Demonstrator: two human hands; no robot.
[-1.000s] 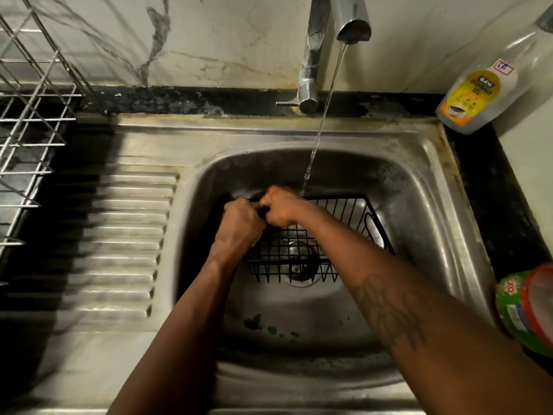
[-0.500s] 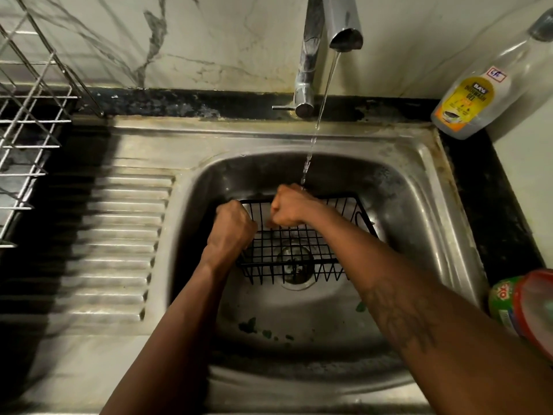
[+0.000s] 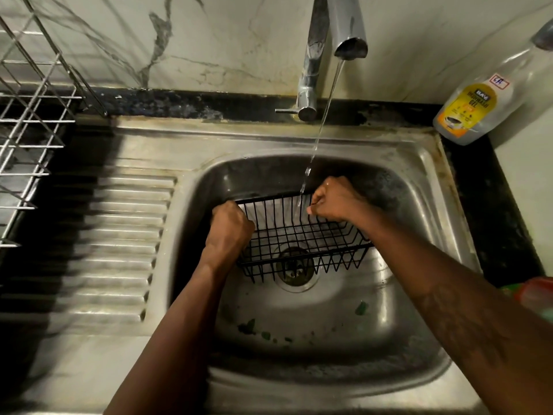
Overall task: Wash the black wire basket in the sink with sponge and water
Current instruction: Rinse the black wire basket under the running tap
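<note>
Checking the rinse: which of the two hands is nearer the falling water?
The right hand, gripping the black wire basket at its far rim beside the stream; the left hand holds the left end.

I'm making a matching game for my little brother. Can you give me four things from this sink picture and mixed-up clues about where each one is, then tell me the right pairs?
Things:
1. black wire basket
2. dish gel bottle
3. silver wire rack
4. tap

Clues:
A. on the dark counter at the far right corner
B. high at the back, pouring a thin stream of water
C. at the far left, beside the ribbed drainboard
D. inside the sink bowl, over the drain, gripped by the left hand and right hand

Pairs: 1-D, 2-A, 3-C, 4-B
</note>
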